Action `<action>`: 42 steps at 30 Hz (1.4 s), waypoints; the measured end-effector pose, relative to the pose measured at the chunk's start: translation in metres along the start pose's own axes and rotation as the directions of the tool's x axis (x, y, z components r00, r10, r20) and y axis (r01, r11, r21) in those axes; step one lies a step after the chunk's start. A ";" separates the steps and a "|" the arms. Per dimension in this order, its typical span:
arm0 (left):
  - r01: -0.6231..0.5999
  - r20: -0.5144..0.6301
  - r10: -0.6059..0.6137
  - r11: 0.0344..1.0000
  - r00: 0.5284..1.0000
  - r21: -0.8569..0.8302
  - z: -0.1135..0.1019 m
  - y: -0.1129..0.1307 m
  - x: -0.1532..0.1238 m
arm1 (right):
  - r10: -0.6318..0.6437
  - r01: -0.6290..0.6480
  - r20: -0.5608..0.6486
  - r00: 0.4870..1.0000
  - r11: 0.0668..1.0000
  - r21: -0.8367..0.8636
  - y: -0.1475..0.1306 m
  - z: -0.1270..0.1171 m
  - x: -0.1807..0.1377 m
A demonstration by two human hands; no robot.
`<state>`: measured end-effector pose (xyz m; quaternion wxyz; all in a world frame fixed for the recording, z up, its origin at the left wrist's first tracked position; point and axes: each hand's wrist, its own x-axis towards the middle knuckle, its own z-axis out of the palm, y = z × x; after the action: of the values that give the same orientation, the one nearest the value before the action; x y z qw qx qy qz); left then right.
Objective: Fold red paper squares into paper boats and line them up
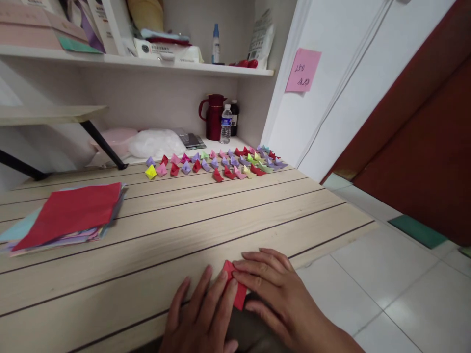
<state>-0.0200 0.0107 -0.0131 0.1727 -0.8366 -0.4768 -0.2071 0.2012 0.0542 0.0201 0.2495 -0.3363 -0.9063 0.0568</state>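
A small piece of folded red paper (pixel 240 293) lies at the table's near edge, between my two hands. My left hand (pixel 206 306) is open, with its fingers stretched out and spread, and the tip of its index finger rests on the paper's left side. From the right, my right hand (pixel 274 289) reaches over the same paper. Its fingers are extended and lie flat on the upper right part, while the thumb sits lower, beside the paper. Fingertips cover some of the folds.
A stack of coloured paper sheets (pixel 73 211), red on top, lies at the left. Several small folded paper pieces (pixel 186 167) stand in rows along the table's back. Behind them are a dark red jug (pixel 214 117), a water bottle (pixel 226 125) and a shelf (pixel 110 60).
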 end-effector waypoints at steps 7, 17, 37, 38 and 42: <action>0.010 0.065 -0.001 0.991 0.998 -0.135 -0.014 -0.023 0.018 | 0.114 -0.112 -0.013 0.993 0.984 0.136 -0.008 -0.005 0.012; 0.168 0.068 -0.155 0.943 0.986 -0.287 -0.011 -0.024 0.030 | 0.225 -0.218 -0.032 0.974 0.966 0.140 -0.007 -0.001 0.021; 0.220 -0.052 -0.222 0.975 0.974 -0.042 0.002 -0.010 0.036 | 0.371 -0.361 -0.122 0.920 0.927 0.102 -0.005 0.022 0.033; 0.224 -0.051 -0.226 0.974 0.973 -0.041 0.003 -0.010 0.036 | 0.369 -0.357 -0.134 0.920 0.928 0.103 -0.005 0.023 0.032; 0.259 -0.092 -0.263 0.965 0.960 -0.048 0.005 -0.010 0.037 | 0.338 -0.327 -0.127 0.932 0.940 0.102 -0.004 0.022 0.034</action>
<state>-0.0111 0.0453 0.0020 0.1523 -0.7582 -0.5702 -0.2771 0.1662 0.0741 0.0162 0.3135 -0.4779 -0.8132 0.1099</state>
